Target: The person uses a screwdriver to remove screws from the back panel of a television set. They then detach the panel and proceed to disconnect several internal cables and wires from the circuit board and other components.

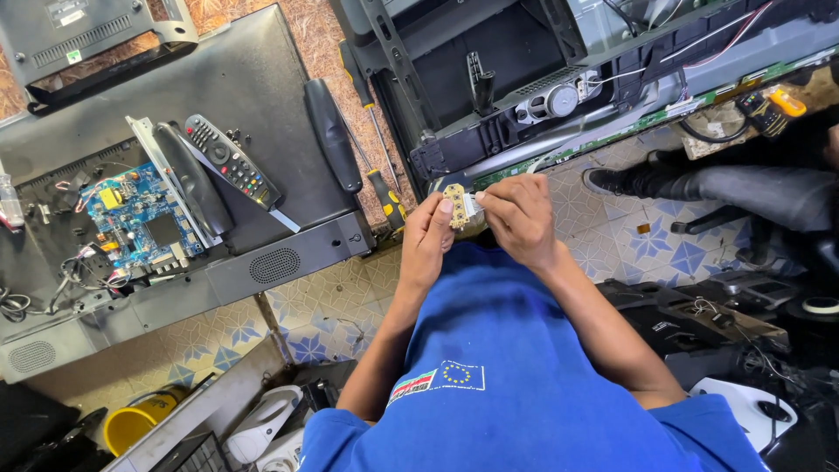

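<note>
My left hand [428, 238] pinches a small tan circuit board [454, 204] by its lower edge. My right hand [517, 215] grips the white flat ribbon cable [469, 204] at the board's right side, fingertips touching the board. Both hands meet just below the long edge of an opened flat television [559, 96] that lies on the tiled floor, with a round speaker [563, 100] and wires showing. My blue sleeves and shirt fill the lower middle of the view.
A second opened television back [253, 79] lies at left with a blue main board [131, 214], a remote control [229, 161] and a black stand leg [332, 133]. A yellow-handled screwdriver [381, 166] rests between the sets. Another person's leg and shoe [699, 183] are at right. A yellow bowl [131, 426] sits bottom left.
</note>
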